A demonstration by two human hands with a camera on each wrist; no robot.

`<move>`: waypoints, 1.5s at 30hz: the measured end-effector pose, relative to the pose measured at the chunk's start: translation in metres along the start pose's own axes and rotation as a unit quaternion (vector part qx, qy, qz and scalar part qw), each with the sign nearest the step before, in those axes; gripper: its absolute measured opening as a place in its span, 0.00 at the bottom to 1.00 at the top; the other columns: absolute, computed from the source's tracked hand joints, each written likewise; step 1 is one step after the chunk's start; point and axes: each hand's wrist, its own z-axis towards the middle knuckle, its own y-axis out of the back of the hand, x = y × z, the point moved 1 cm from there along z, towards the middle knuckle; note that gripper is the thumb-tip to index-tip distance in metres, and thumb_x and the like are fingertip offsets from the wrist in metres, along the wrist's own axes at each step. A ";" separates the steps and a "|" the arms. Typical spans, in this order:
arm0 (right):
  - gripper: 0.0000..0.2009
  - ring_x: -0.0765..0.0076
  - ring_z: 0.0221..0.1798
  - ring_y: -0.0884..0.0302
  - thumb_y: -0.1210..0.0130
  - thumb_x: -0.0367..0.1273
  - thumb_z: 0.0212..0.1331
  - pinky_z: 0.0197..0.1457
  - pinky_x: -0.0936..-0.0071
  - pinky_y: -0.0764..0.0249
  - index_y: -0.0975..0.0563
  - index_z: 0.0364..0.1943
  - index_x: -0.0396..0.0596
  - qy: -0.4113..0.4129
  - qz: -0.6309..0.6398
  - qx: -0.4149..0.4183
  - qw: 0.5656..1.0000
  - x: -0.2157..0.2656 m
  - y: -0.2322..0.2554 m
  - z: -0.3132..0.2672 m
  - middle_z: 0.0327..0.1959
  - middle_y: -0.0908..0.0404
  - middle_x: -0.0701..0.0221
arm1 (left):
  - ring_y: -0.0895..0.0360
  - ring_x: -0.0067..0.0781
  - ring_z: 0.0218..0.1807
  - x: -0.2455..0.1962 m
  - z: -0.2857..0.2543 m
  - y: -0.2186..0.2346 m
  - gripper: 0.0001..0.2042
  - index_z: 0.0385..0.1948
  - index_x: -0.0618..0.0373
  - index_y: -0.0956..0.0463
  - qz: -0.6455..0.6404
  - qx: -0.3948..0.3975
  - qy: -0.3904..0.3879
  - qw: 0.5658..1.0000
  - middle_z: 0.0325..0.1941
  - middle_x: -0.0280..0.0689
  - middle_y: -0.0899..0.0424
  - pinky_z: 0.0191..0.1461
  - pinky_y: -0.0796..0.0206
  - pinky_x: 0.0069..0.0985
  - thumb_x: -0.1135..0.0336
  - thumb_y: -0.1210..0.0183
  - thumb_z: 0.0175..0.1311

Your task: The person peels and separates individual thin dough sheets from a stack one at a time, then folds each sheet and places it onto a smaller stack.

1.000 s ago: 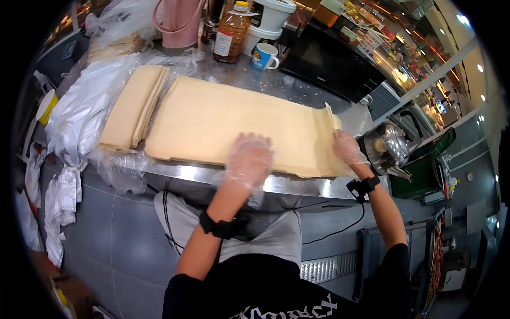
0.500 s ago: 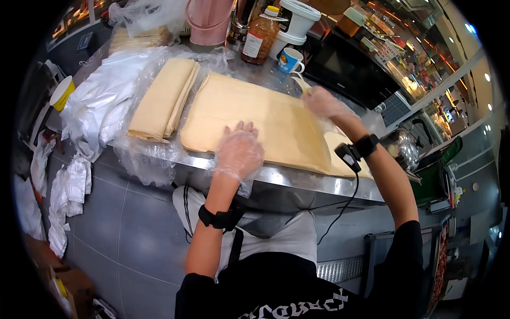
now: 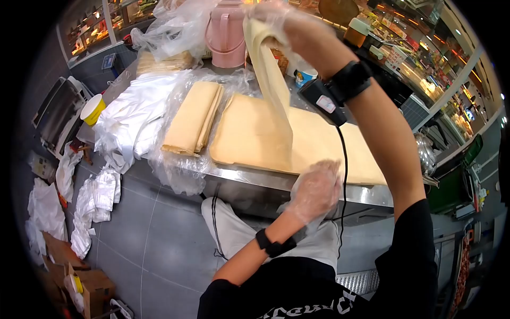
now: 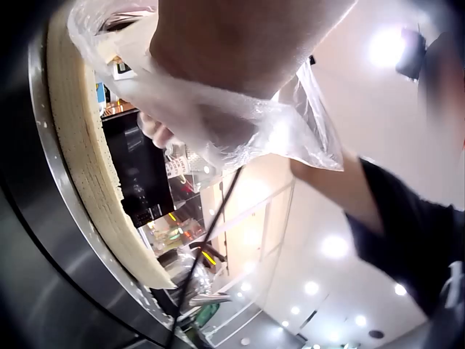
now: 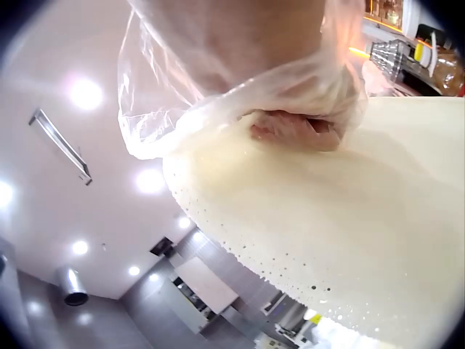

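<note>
A wide stack of pale yellow sheets (image 3: 324, 146) lies on the steel counter (image 3: 249, 178). My gloved right hand (image 3: 271, 13) is raised high above it and pinches the top end of one sheet (image 3: 273, 101), which hangs down to the stack's near edge. The right wrist view shows the fingers (image 5: 290, 127) closed on that sheet (image 5: 349, 225). My gloved left hand (image 3: 317, 189) rests on the stack's near edge, beside the foot of the hanging sheet. In the left wrist view the stack's edge (image 4: 80, 153) runs past the left hand (image 4: 218, 80).
A folded pile of sheets (image 3: 194, 117) lies on clear plastic left of the stack, with white bags (image 3: 133, 114) and a yellow cup (image 3: 93, 109) beyond. A pink jug (image 3: 228, 32) and a mug (image 3: 304, 78) stand behind. Cardboard boxes (image 3: 90, 290) sit on the floor.
My right hand took a sheet's right end, carried it leftwards and has now lifted it high. My left hand slid from the top of the stack to its near edge.
</note>
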 end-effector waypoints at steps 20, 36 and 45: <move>0.25 0.52 0.63 0.25 0.48 0.36 0.66 0.63 0.63 0.28 0.30 0.65 0.38 -0.406 -0.145 -0.112 0.895 0.088 0.179 -0.333 0.66 0.27 0.57 | 0.28 0.53 0.62 0.147 -0.014 -0.009 0.19 0.56 0.54 0.24 0.154 0.079 0.185 0.967 0.62 0.47 0.23 0.65 0.35 0.45 0.59 0.47 0.66; 0.19 0.51 0.61 0.25 0.48 0.31 0.64 0.62 0.59 0.30 0.25 0.59 0.41 -0.219 -0.364 -0.098 0.900 0.054 0.231 -0.252 0.59 0.22 0.59 | 0.21 0.50 0.52 0.190 -0.069 0.028 0.16 0.48 0.53 0.19 0.175 0.190 0.244 0.935 0.50 0.44 0.16 0.57 0.30 0.43 0.59 0.44 0.62; 0.19 0.44 0.60 0.27 0.48 0.28 0.58 0.61 0.56 0.30 0.24 0.55 0.42 -0.276 -0.596 0.151 0.739 0.053 0.271 -0.349 0.58 0.23 0.57 | 0.21 0.49 0.53 0.204 -0.061 0.068 0.17 0.52 0.57 0.23 0.304 0.214 0.233 0.899 0.50 0.47 0.18 0.59 0.30 0.41 0.59 0.48 0.66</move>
